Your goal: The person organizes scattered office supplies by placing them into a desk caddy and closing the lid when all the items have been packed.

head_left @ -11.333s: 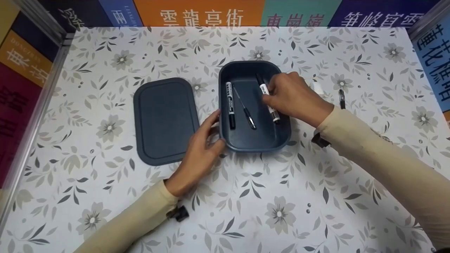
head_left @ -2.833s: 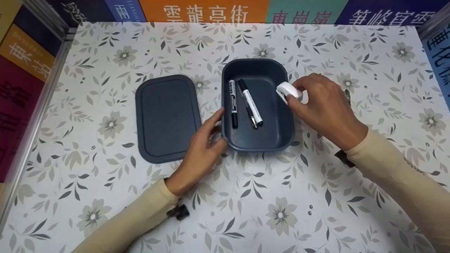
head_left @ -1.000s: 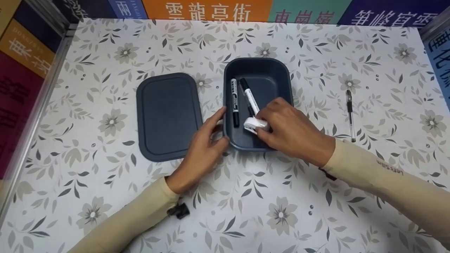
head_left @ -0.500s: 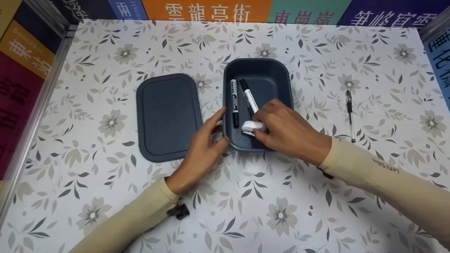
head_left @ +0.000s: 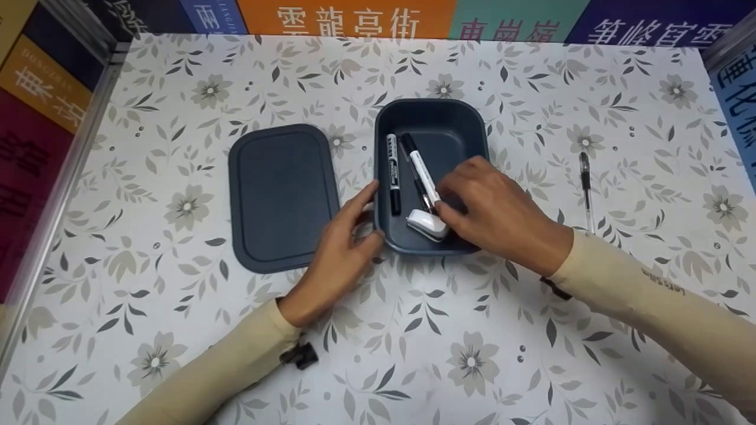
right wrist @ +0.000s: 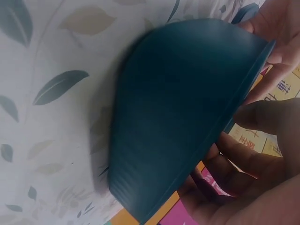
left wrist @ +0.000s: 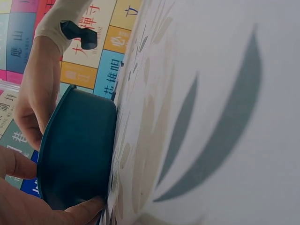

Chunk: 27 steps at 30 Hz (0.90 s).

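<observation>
A dark blue-grey box (head_left: 452,144) stands uncovered in the middle of the table. My left hand (head_left: 339,254) rests with extended fingers against its left wall, and the left wrist view shows those fingers on the outside of the box (left wrist: 82,145). My right hand (head_left: 502,218) hovers over the box's right front part, fingers loosely bent, beside a small white stapler (head_left: 428,225) lying on the box floor. A black-and-white marker (head_left: 394,171) lies along the left wall. Another white marker (head_left: 423,168) lies slanted, partly covering a pen (head_left: 420,190).
The box's flat lid (head_left: 285,198) lies left of it, near my left hand. A clear pen with a black grip (head_left: 585,183) lies on the table to the right, its lower end by my right sleeve. Panels with large characters (head_left: 348,20) border the table's back edge.
My right hand carried the stapler into the box, set it down near the front and let go, shifting slightly right. Earlier it handled the white marker. The left hand has stayed at the box.
</observation>
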{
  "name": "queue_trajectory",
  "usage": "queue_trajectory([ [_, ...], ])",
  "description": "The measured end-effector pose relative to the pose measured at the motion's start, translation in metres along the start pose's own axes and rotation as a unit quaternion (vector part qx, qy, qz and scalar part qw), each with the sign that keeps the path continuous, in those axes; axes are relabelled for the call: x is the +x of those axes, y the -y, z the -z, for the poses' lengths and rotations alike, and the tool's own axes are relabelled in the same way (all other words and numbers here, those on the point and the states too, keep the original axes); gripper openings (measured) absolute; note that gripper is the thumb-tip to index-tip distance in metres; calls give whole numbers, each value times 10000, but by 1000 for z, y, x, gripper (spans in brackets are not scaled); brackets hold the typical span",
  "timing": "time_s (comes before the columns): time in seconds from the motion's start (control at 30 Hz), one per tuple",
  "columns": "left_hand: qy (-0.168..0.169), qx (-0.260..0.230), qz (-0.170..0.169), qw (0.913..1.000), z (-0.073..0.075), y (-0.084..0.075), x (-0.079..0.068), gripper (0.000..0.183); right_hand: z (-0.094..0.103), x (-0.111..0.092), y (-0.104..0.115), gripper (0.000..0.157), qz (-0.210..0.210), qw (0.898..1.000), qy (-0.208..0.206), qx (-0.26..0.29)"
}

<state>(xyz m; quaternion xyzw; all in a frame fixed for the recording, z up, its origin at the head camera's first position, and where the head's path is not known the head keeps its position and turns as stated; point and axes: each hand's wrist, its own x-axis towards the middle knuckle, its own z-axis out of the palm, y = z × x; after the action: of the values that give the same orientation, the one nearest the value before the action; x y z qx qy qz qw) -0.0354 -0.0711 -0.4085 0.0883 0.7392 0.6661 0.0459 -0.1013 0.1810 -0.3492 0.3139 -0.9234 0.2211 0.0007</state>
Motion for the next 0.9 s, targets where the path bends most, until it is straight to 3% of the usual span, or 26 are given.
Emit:
queue_trajectory([
  [0.4,35,-132,57,9999,0,1,0,79,3,-14,-15,25,99,9962,-856,93],
  [0.7,65,-126,70,9999,0,0,-1,79,11,-23,-30,20,336,9902,-1358,38],
  [0.9,47,-57,-18,10000,1,1,0,79,15,-29,-41,18,82,9883,-1519,105],
])
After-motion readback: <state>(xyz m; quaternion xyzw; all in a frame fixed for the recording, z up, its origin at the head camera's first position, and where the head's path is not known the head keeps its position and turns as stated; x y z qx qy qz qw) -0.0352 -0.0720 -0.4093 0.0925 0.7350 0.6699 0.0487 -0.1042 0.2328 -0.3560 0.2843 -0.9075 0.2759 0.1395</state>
